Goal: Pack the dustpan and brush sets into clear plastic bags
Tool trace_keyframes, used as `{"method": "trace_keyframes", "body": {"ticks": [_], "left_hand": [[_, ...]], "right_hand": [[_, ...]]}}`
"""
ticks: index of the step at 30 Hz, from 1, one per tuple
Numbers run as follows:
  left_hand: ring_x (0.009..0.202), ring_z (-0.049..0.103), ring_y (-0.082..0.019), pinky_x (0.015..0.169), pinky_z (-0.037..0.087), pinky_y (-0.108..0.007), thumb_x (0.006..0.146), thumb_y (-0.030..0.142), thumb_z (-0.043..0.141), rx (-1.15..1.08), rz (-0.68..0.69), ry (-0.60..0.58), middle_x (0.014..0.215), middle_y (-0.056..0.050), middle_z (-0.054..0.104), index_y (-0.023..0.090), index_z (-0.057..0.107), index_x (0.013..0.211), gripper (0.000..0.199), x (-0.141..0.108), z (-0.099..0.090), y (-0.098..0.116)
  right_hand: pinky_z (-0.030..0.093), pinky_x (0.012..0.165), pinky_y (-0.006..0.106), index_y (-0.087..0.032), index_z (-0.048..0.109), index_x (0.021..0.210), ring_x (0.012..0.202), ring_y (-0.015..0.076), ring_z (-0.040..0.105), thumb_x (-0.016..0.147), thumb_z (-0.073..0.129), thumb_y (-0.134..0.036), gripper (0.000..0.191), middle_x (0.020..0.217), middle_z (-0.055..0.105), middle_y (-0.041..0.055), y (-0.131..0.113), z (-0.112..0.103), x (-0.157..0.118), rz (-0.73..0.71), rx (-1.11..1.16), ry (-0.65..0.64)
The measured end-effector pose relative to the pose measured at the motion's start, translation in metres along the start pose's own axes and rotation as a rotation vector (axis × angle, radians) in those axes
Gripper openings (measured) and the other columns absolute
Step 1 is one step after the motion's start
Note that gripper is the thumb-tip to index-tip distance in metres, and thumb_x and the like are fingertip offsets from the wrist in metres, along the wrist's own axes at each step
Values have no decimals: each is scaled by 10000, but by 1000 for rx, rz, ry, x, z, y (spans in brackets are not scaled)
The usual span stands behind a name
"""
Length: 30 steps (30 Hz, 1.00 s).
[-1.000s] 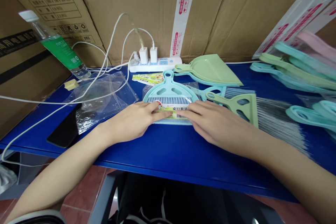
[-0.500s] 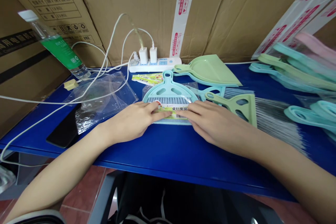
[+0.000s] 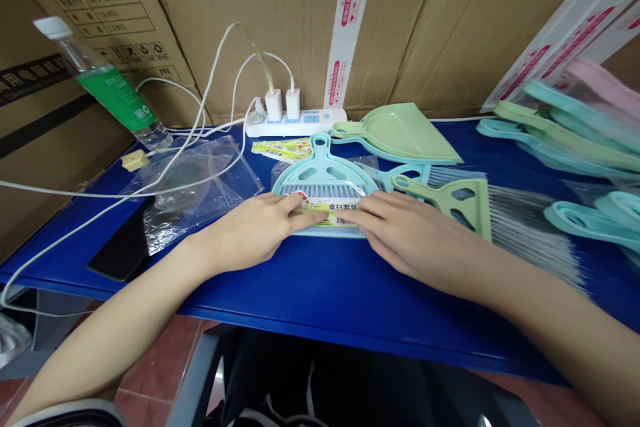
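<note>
A light-blue dustpan and brush set lies in a clear bag on the blue table, with a yellow-and-white printed label across its lower part. My left hand grips the left end of the label and bag, its fingers bent. At the right end, my right hand holds the same package with fingers close together. Both thumbs lie on the label, pointing towards each other. The fingers hide the label's two ends.
Behind stand a power strip and green dustpan. Right of the package are a green brush and bagged sets. Leftward lie an empty clear bag, black phone, leaning bottle and white cables.
</note>
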<state>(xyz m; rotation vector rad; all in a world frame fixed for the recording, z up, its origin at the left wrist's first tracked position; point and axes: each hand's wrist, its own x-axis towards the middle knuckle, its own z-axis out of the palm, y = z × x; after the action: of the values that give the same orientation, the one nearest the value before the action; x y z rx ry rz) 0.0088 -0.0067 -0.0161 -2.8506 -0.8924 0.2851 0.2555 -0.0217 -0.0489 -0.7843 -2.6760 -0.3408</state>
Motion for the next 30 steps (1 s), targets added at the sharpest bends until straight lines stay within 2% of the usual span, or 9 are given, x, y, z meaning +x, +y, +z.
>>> {"method": "trace_keyframes", "body": {"ticks": [11,30], "left_hand": [[887,677,-210,824,576,-393,900,13,394,-9,4,-2,1180,-96,636,250,459,1468,618,0,0,0],[949,681,-228,870,568,-403,908,11,396,14,-19,-47,1214,-97,628,258,439,1487,630,1,-2,2]], "right_hand": [[548,742,372,-126,676,1143,828,238,652,892,419,-36,371,920,692,101,2,-1,-1,8,14,-23],[546,721,370,-111,677,1159,804,240,647,902,409,-44,376,913,687,109,1,-2,-1,0,-11,-28]]}}
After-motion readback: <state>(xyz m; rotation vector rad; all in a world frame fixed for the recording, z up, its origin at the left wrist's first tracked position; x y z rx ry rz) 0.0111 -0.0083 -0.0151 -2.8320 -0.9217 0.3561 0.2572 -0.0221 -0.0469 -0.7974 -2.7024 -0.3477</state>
